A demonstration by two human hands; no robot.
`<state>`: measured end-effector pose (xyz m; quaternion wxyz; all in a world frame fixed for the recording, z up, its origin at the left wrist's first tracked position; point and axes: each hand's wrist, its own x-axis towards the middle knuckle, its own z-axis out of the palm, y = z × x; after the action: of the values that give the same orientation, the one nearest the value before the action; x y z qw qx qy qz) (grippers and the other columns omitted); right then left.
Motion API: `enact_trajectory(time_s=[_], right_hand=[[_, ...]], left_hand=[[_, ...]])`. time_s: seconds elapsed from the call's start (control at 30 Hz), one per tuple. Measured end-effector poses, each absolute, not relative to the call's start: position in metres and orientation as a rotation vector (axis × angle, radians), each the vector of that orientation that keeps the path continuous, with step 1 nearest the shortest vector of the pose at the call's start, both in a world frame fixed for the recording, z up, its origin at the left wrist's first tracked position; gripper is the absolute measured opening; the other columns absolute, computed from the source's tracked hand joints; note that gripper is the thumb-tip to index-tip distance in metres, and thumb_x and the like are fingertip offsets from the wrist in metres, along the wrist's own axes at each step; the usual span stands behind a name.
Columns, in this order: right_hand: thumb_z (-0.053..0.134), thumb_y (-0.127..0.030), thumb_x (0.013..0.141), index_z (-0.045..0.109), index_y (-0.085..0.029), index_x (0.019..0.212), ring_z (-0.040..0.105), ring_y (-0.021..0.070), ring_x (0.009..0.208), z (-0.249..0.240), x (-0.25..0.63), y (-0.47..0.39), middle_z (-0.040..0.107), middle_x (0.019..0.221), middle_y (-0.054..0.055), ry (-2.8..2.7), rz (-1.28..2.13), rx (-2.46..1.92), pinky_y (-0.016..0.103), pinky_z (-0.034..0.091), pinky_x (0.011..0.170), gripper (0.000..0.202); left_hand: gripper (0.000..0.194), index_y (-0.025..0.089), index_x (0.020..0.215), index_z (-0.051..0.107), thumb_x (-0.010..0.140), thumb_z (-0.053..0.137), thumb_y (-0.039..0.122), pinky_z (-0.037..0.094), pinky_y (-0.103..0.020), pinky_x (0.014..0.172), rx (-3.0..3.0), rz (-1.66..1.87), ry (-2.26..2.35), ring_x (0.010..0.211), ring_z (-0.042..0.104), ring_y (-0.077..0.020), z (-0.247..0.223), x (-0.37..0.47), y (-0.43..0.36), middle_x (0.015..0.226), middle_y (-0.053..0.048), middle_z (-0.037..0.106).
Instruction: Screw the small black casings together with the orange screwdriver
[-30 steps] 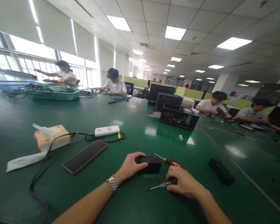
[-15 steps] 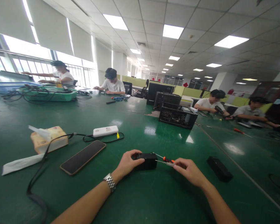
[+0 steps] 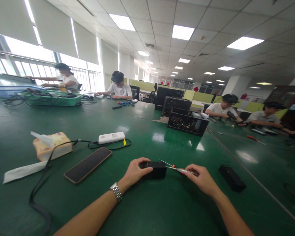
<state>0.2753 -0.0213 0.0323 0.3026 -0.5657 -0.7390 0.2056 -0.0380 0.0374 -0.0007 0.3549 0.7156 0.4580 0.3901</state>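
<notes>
The green bench is supporting a green basket, which is holding tangled cables; the left grip is clasping a black box resting there, while the right grip is pinching a slim screwdriver, its tip pointing at the box's right end, contact unclear.

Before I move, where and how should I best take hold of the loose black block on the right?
From above, I would pinch the block at its middle, across its two long sides. It lies slanted on the table, longer than wide. The right hand is nearer but holds a screwdriver.
</notes>
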Motion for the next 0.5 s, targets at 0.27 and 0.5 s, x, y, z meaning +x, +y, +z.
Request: enact_trajectory(time_s=[0.27,0.5], right_hand=[[0.057,-0.039,0.085,0.067,-0.018,0.088,0.052,0.0155,0.063,0.0333,0.2795,-0.0213,0.062,0.074,0.001,-1.867,0.495,-1.491,0.026,0.040,0.058,0.023],[0.056,-0.036,0.084,0.066,-0.020,0.090,0.052,0.0152,0.063,0.0331,0.2822,-0.0206,0.061,0.075,0.001,-1.880,0.457,-1.469,0.027,0.041,0.057,0.020]], left_hand=[[0.044,0.013,0.108,0.068,0.073,0.072,0.039,0.051,-0.033,0.074,1.826,0.992,1.119,0.086,0.065,-0.0256,-0.0004,-0.0397,0.0387,0.103,-0.010,0.070],[0.050,0.014,0.113,0.066,0.072,0.073,0.041,0.051,-0.029,0.067,1.783,0.955,1.052,0.077,0.065,-0.0215,-0.0031,-0.0395,0.0382,0.104,-0.010,0.069]])
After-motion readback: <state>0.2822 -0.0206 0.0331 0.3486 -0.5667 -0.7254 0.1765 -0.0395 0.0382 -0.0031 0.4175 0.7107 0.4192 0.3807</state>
